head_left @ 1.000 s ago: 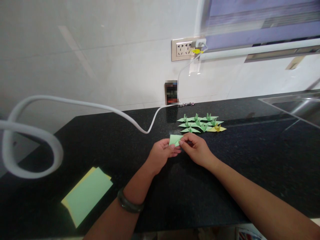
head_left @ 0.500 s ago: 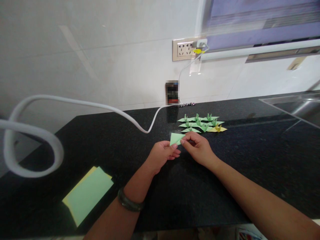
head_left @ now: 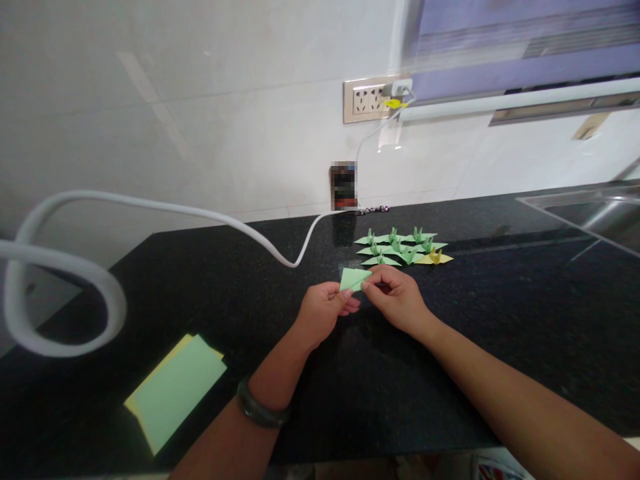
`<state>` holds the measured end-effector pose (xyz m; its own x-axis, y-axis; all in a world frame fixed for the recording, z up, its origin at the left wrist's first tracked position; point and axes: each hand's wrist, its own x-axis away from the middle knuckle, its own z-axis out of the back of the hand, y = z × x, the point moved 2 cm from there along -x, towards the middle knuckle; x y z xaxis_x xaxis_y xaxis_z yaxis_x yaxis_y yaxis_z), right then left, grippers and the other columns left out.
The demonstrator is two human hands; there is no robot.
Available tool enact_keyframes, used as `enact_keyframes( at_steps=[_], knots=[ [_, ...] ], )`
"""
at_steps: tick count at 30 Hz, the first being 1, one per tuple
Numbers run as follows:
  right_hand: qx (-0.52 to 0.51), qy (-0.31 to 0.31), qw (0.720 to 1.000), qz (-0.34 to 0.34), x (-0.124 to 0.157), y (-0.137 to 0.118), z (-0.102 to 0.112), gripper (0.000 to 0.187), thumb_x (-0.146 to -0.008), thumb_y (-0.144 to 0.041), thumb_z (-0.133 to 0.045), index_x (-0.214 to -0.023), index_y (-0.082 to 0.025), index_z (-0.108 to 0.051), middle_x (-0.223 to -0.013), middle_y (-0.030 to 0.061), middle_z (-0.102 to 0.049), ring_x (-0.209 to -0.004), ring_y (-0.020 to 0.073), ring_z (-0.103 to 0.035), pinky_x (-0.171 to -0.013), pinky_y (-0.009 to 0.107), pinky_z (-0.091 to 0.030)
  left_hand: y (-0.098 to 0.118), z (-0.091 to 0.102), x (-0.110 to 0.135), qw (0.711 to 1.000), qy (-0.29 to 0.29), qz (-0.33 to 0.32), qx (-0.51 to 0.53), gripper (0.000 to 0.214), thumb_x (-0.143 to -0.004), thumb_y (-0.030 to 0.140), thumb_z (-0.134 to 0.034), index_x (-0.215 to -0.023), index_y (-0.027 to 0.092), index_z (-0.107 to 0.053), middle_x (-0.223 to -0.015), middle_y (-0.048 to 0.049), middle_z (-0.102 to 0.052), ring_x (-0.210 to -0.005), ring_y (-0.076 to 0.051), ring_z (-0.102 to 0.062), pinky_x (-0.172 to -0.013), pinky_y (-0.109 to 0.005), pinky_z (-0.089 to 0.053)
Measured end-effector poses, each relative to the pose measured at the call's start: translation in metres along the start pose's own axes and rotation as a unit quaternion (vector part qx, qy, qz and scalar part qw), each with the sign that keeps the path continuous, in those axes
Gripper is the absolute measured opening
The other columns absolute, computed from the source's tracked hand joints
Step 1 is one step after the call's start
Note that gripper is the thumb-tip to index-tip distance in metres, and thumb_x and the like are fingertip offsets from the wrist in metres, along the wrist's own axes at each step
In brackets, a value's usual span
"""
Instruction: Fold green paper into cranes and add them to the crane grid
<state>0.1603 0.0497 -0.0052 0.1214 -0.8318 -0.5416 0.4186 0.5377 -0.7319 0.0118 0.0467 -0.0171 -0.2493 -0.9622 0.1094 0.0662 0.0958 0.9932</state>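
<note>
A small folded piece of light green paper [head_left: 353,278] is held up over the black countertop between both hands. My left hand [head_left: 325,308] pinches its lower left edge, thumb on the near face. The thumb and fingertips of my right hand [head_left: 397,293] close on its right corner. A crease runs slantwise across the paper's face. Just beyond my right hand stand several green paper cranes [head_left: 397,247] in rows, along with a yellow paper crane [head_left: 436,257] at the near right end. A bangle [head_left: 263,405] is around my left wrist.
Green and yellow paper sheets [head_left: 180,393] lie stacked on the countertop [head_left: 390,393] at left. A thick white cable [head_left: 240,233] loops across the left side toward a pixelated dark object [head_left: 344,187] against the wall. A wall socket [head_left: 367,100] and a sink [head_left: 600,210] are farther back.
The folded paper has tilted slightly in my fingers, its right side a little flatter against my right hand. Both hands keep nearly the same place and grip.
</note>
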Motion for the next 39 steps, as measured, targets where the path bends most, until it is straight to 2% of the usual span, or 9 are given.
enact_keyframes(
  at_steps=[15, 18, 20, 22, 24, 28, 31, 34, 39],
  knots=[
    [-0.041, 0.014, 0.998, -0.041, 0.0, 0.003, -0.003, 0.007, -0.065, -0.015, -0.054, -0.058, -0.016, -0.053, -0.073, 0.003, -0.055, -0.066, 0.0122, -0.052, -0.06, 0.024, -0.041, 0.003, -0.002, 0.0, 1.0, 0.019, -0.002, -0.012, 0.022, -0.072, 0.03, -0.052, -0.078, 0.01, -0.058, -0.066, -0.0081, -0.065, -0.058, -0.014, -0.06, -0.056, -0.025, -0.046],
    [-0.072, 0.0, 0.995, -0.073, 0.001, 0.005, -0.005, 0.002, -0.065, -0.017, -0.055, -0.065, -0.016, -0.054, -0.072, 0.0025, -0.053, -0.062, 0.0112, -0.05, -0.056, 0.023, -0.04, 0.003, -0.001, 0.0, 0.999, 0.022, -0.01, -0.023, 0.022, -0.072, 0.031, -0.051, -0.076, 0.011, -0.057, -0.065, -0.0077, -0.065, -0.057, -0.014, -0.06, -0.055, -0.025, -0.045],
    [-0.111, -0.008, 0.989, -0.101, 0.0, 0.008, -0.006, 0.019, -0.065, -0.018, -0.056, -0.084, -0.017, -0.053, -0.071, 0.0009, -0.053, -0.058, 0.0096, -0.049, -0.053, 0.022, -0.04, 0.004, 0.001, 0.001, 0.999, 0.017, -0.02, -0.036, 0.022, -0.072, 0.032, -0.05, -0.076, 0.011, -0.057, -0.065, -0.0072, -0.064, -0.056, -0.013, -0.059, -0.054, -0.024, -0.045],
    [-0.155, -0.027, 0.98, -0.121, 0.0, 0.008, -0.006, 0.045, -0.064, -0.017, -0.057, -0.107, -0.018, -0.042, -0.073, 0.0001, -0.054, -0.058, 0.009, -0.049, -0.052, 0.021, -0.039, 0.005, 0.002, 0.002, 0.998, -0.006, -0.032, -0.058, 0.022, -0.073, 0.031, -0.049, -0.075, 0.011, -0.057, -0.063, -0.0063, -0.063, -0.055, -0.013, -0.058, -0.054, -0.024, -0.045],
    [-0.187, -0.08, 0.97, -0.133, -0.001, 0.008, -0.006, 0.056, -0.064, -0.017, -0.057, -0.115, -0.018, -0.036, -0.076, 0.0007, -0.056, -0.06, 0.0094, -0.05, -0.052, 0.021, -0.039, 0.007, 0.004, 0.002, 0.993, -0.046, -0.048, -0.095, 0.021, -0.073, 0.031, -0.048, -0.072, 0.012, -0.057, -0.061, -0.0051, -0.062, -0.054, -0.012, -0.057, -0.054, -0.024, -0.044],
    [-0.187, -0.208, 0.946, -0.162, 0.0, 0.006, -0.006, 0.022, -0.065, -0.018, -0.055, -0.086, -0.012, -0.055, -0.068, -0.0003, -0.056, -0.056, 0.0081, -0.048, -0.05, 0.019, -0.037, 0.01, 0.009, 0.002, 0.974, -0.078, -0.093, -0.19, 0.023, -0.074, 0.032, -0.046, -0.065, 0.014, -0.057, -0.06, -0.0036, -0.061, -0.056, -0.013, -0.056, -0.054, -0.023, -0.042],
    [-0.177, -0.243, 0.935, -0.186, 0.002, 0.006, -0.006, 0.012, -0.065, -0.019, -0.056, -0.075, -0.012, -0.058, -0.061, -0.002, -0.055, -0.05, 0.0067, -0.045, -0.046, 0.018, -0.034, 0.009, 0.012, 0.001, 0.974, -0.054, -0.102, -0.195, 0.021, -0.073, 0.033, -0.047, -0.068, 0.015, -0.056, -0.061, -0.0031, -0.061, -0.056, -0.013, -0.056, -0.053, -0.023, -0.041],
    [-0.202, -0.25, 0.924, -0.206, 0.004, 0.005, -0.01, 0.012, -0.065, -0.019, -0.056, -0.074, -0.011, -0.059, -0.062, -0.0011, -0.057, -0.051, 0.007, -0.047, -0.048, 0.019, -0.037, 0.007, 0.011, 0.0, 0.984, -0.029, -0.096, -0.146, 0.019, -0.07, 0.033, -0.051, -0.071, 0.015, -0.055, -0.06, -0.0025, -0.06, -0.055, -0.012, -0.055, -0.052, -0.022, -0.041],
    [-0.277, -0.189, 0.914, -0.229, 0.005, 0.002, -0.017, 0.014, -0.067, -0.023, -0.058, -0.075, -0.012, -0.059, -0.065, 0.0009, -0.058, -0.055, 0.0082, -0.051, -0.053, 0.022, -0.043, 0.009, 0.006, 0.0, 0.996, 0.011, -0.08, -0.032, 0.02, -0.064, 0.03, -0.06, -0.071, 0.013, -0.053, -0.057, 0.0001, -0.056, -0.051, -0.01, -0.052, -0.049, -0.02, -0.038]
  ],
)
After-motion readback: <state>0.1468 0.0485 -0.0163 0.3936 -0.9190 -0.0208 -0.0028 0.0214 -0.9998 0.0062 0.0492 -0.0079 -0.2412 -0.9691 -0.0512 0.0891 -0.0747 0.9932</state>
